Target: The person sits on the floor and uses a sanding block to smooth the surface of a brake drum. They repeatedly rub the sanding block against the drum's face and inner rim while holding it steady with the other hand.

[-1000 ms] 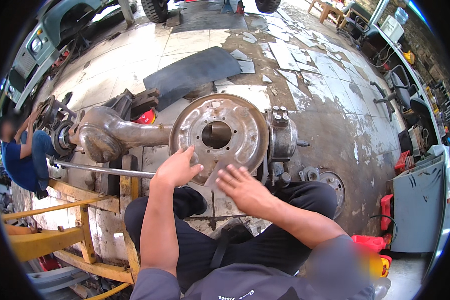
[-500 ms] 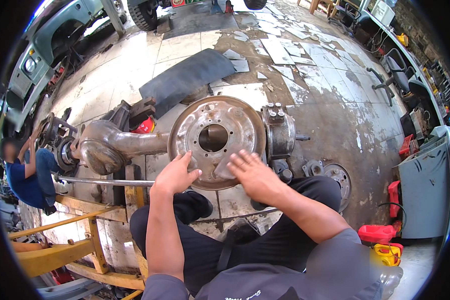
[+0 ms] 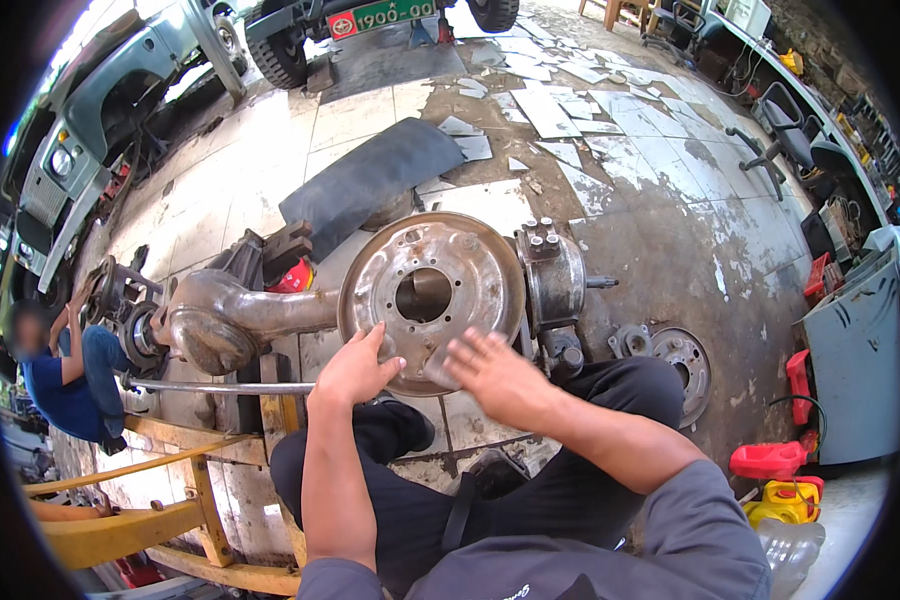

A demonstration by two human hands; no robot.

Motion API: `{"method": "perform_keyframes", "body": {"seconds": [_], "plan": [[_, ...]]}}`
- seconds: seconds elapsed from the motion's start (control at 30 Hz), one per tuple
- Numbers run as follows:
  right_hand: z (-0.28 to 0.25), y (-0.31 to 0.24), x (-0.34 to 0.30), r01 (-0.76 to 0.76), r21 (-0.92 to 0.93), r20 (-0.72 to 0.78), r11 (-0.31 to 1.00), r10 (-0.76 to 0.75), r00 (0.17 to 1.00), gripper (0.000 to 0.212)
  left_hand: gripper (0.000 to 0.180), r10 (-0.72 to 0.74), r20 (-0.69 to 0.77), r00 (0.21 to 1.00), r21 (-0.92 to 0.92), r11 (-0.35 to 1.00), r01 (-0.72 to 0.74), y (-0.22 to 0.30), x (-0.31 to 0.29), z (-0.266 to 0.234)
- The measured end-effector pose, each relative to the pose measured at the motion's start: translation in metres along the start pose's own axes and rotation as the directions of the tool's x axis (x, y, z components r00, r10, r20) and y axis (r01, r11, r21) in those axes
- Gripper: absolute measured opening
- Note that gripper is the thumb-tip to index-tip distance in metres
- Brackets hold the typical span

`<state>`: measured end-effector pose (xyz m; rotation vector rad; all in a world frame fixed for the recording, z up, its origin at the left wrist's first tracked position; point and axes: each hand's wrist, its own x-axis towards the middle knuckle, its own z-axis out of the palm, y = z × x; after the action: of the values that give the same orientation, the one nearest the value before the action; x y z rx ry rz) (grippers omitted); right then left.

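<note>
Round rusty brake backing plate point(image 3: 432, 290) stands upright on the end of the axle housing point(image 3: 232, 318), facing the seated person. Left hand point(image 3: 353, 368) rests on the plate's lower left rim, fingers curled over the edge, grasping it. Right hand point(image 3: 495, 372) lies flat and open against the lower right face, blurred, fingers spread, gripping nothing. Wheel hub point(image 3: 553, 277) sits just right of the plate; long steel rod point(image 3: 220, 387) lies below the housing
</note>
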<state>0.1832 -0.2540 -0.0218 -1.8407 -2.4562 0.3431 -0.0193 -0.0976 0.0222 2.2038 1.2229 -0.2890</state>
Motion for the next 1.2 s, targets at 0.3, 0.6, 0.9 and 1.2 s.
{"method": "perform_keyframes", "body": {"seconds": [0.3, 0.6, 0.9, 1.2], "plan": [[-0.015, 0.011, 0.005, -0.111, 0.003, -0.012, 0.994, 0.111, 0.994, 0.056, 0.076, 0.041, -0.048, 0.998, 0.021, 0.999, -0.040, -0.014, 0.001, 0.007], [-0.018, 0.021, 0.009, -0.170, 0.046, -0.021, 0.984, 0.172, 0.985, 0.059, 0.074, 0.004, -0.036, 0.999, 0.001, 1.000, -0.004, -0.013, -0.002, 0.005], [-0.014, 0.022, 0.005, -0.123, 0.019, -0.025, 0.992, 0.123, 0.992, 0.056, 0.076, 0.016, -0.021, 1.000, -0.019, 1.000, -0.016, -0.011, -0.001, 0.005], [-0.012, 0.016, 0.002, -0.033, -0.040, -0.036, 0.999, 0.032, 0.999, 0.049, 0.076, 0.036, -0.043, 0.998, 0.002, 0.999, -0.036, -0.011, 0.000, 0.004]]}}
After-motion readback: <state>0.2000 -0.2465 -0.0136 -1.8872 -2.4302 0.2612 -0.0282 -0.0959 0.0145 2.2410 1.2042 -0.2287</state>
